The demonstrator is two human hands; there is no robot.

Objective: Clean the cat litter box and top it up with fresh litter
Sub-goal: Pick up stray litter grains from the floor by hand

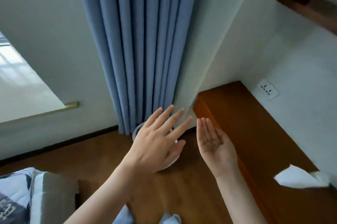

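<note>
Soft daylight, window glare, blurred edges

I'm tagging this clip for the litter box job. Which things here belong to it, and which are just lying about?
Job:
left hand, open
right hand, palm up, a few small grains on it
white round object behind the left hand, unclear what

Lying about:
blue curtain
wooden ledge
wall socket
white cloth

- A bedroom in a home.
- Blue curtain (pixel 145 45) hangs to the floor at 12 o'clock, against white walls.
- Wood floor (pixel 102 160) with a dark skirting board.
- Patterned bedding (pixel 16 196) at 8 o'clock.
- Low wooden cabinet (pixel 242 114) at 3 o'clock, with a wall socket (pixel 267 89) above it.
- Window (pixel 20 85) at 9 o'clock.
</note>
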